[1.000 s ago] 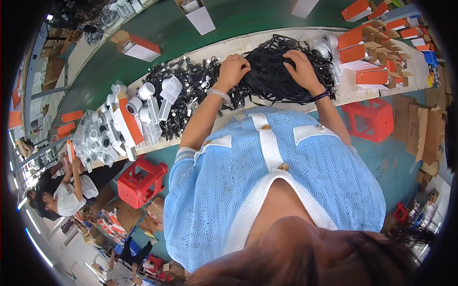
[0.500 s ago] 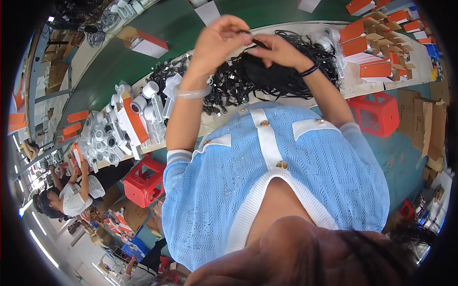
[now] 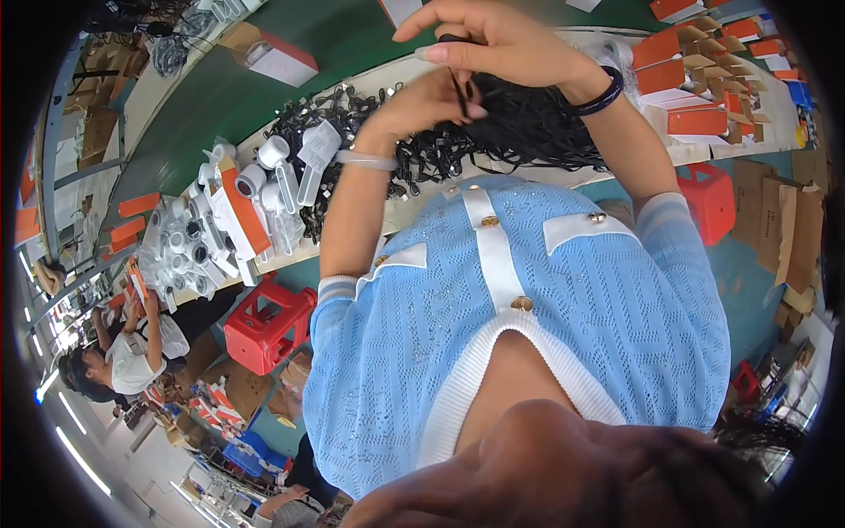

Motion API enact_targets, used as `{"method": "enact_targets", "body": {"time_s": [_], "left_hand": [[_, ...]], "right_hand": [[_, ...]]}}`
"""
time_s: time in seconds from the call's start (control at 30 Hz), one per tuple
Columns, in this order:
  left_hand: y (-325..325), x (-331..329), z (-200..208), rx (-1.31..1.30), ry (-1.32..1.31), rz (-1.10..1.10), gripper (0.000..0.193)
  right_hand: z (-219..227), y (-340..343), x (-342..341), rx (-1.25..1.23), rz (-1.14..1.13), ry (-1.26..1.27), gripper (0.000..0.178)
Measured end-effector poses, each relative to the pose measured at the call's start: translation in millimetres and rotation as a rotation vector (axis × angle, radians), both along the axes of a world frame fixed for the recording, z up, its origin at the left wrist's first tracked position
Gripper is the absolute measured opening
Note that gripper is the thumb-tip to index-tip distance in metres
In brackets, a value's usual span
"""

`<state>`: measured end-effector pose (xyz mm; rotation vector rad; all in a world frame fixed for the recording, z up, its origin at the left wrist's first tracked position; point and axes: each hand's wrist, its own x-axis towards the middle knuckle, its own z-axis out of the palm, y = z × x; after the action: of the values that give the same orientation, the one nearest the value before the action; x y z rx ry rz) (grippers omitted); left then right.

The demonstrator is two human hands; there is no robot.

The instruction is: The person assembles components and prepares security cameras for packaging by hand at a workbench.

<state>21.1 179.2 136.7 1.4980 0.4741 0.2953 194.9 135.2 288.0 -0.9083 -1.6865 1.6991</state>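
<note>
My left hand (image 3: 429, 104) is closed on a short black cable (image 3: 459, 92), which stands up between its fingers. Just above and to the right, my right hand (image 3: 510, 48) has its index finger and thumb reaching left around a black stretch of the same cable; its other fingers are curled. Beneath both hands lies a heap of long black cables (image 3: 537, 132). To its left spreads a pile of small bundled black cables (image 3: 414, 167) with light plug ends.
White handheld devices (image 3: 275, 151) in plastic bags lie left of the cables, with an orange-and-white box (image 3: 242, 211) among them. Open orange boxes (image 3: 695, 84) stand at the right. A green belt (image 3: 352, 53) runs behind. Red stools (image 3: 268, 326) and a co-worker (image 3: 132, 356) are nearby.
My right hand has risen and swung left over the left hand, its index finger now stretched out. My left hand has dropped lower, still with the black cable.
</note>
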Motion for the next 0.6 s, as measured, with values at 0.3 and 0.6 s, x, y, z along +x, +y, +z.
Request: {"method": "enact_targets", "body": {"time_s": [0.3,0.6], "left_hand": [[7.7,-2.7,-60.5,0.899,0.652,0.418,0.017],[24.2,1.7,-126.6,1.133,0.889,0.379,0.011]], "right_hand": [[-155.1,17.7,42.9,0.550,-0.408,-0.524,0.033],[-233.1,41.4,28.7,0.504,-0.113,-1.039,0.023]]}}
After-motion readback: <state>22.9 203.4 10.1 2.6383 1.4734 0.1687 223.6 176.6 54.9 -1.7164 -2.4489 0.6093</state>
